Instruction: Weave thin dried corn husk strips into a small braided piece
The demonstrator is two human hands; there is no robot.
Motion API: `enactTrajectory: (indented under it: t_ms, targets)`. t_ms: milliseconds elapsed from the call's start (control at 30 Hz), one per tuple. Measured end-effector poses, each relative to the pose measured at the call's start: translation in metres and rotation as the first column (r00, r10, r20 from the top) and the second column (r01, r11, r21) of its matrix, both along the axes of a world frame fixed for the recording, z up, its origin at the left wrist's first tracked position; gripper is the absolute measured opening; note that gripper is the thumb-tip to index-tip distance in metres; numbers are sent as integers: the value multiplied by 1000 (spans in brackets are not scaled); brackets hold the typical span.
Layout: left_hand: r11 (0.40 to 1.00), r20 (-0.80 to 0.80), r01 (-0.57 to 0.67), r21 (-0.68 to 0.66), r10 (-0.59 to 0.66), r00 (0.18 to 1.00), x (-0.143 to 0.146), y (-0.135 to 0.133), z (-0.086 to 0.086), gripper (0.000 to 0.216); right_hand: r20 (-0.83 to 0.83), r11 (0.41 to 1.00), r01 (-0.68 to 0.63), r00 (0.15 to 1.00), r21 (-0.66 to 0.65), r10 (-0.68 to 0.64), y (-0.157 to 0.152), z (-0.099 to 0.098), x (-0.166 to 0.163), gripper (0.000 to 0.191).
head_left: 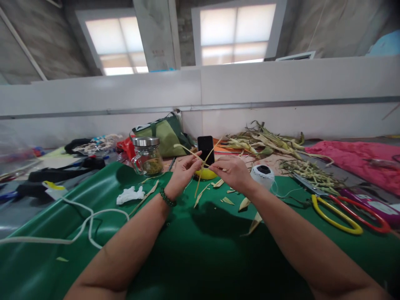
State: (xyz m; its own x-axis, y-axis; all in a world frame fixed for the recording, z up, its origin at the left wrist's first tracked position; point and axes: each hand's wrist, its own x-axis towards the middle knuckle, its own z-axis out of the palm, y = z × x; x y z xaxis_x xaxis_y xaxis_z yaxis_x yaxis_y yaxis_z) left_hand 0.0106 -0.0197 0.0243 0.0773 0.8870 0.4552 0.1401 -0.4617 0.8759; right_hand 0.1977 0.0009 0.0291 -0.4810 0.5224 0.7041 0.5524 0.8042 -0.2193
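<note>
Both of my hands are raised over the green mat (187,254), pinching thin pale straw strips (204,160) that cross between them. My left hand (184,171), with a green bead bracelet at the wrist, grips the strips from the left. My right hand (233,171) grips them from the right, fingers closed. A thin white thread hangs down near my left hand. A yellow object (204,174) lies on the mat just behind the hands, partly hidden. Cut straw scraps (228,201) lie scattered below.
A glass jar (147,156) with a metal lid stands at the left. A black phone (205,149), a spool of white thread (263,175), yellow and red-handled scissors (346,212), a pile of husks (265,143), a pink cloth (353,156), a green bag (164,133), white cord (78,225) and crumpled tissue (129,195) surround the mat.
</note>
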Motion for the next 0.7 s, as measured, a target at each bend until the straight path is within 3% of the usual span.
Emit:
enactTrajectory:
  t_ms: [133, 233, 333, 433, 533, 700]
  targets:
    - [989, 70, 91, -115, -83, 994, 2, 0, -1, 33, 20, 1000, -12, 1000, -6, 13, -1, -5, -5, 27]
    - [975, 125, 131, -178, -109, 986, 3, -2, -1, 36, -118, 985, -17, 993, -173, -4, 2, -5, -6, 28]
    - [957, 58, 188, -219, -179, 982, 6, -5, -1, 38, -311, 937, -144, 949, -319, 40, 4, -2, -5, 36]
    - [940, 11, 223, -257, -228, 974, 10, -8, 0, 38, -387, 925, -215, 918, -315, 82, 2, 0, -6, 42]
    - [935, 6, 237, -265, -244, 970, 9, -12, 2, 37, -469, 915, -216, 883, -341, 33, 0, 0, -6, 43]
    - [906, 27, 305, -292, -311, 950, 4, -14, 7, 37, -593, 840, -310, 805, -445, -17, 3, -2, -6, 37]
